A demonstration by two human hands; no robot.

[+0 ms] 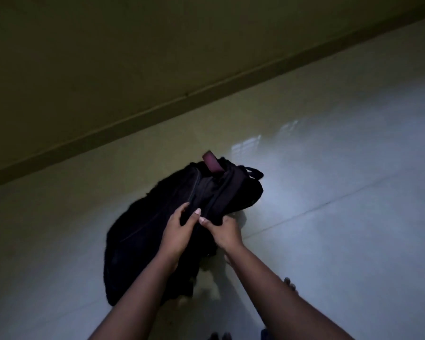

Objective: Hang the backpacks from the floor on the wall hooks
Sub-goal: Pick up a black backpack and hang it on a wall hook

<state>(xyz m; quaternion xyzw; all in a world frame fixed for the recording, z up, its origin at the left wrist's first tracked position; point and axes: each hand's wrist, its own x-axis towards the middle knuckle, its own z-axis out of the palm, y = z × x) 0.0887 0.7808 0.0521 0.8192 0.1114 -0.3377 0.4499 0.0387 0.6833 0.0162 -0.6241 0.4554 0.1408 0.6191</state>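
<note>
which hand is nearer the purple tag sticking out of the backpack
Right. The right hand grips the black backpack below the purple tag; the left hand grips beside it, slightly farther.

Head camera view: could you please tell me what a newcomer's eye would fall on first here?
First, the bulky black fabric backpack at centre frame on the glossy pale tiled floor. Both hands grip its upper fabric side by side, the left hand beside the right hand. A small maroon tab pokes out at the bag's far end, near the dim olive wall.
</note>
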